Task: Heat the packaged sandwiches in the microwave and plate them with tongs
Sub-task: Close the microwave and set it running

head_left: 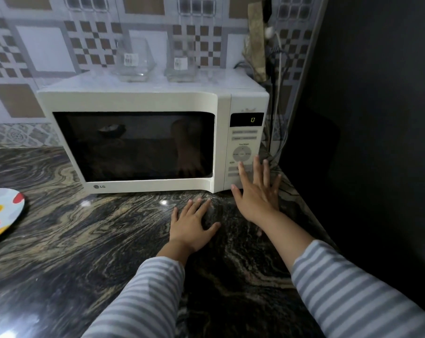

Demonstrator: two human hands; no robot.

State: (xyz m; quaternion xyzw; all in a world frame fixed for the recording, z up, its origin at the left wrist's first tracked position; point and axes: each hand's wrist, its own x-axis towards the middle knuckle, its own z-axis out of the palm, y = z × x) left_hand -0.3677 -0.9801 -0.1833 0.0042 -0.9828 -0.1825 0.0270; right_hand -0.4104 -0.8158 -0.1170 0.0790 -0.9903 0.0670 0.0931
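Dark veined stone worktop [89, 252]
A white microwave [138, 101] is set at the back, a spotted plate [1, 213] at the left edge, and the left hand [190, 228] is laid flat.

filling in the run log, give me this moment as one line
white microwave: door closed, display 0 | right hand: open, fingers at control panel | left hand: flat on dark marble counter | spotted plate: far left

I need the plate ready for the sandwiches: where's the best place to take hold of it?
Grip the plate at its right rim, the only part in view; the rest runs off the picture's left edge. It lies flat on the counter, so come in low from the right with the left hand, the nearer of the two hands, thumb over the rim.
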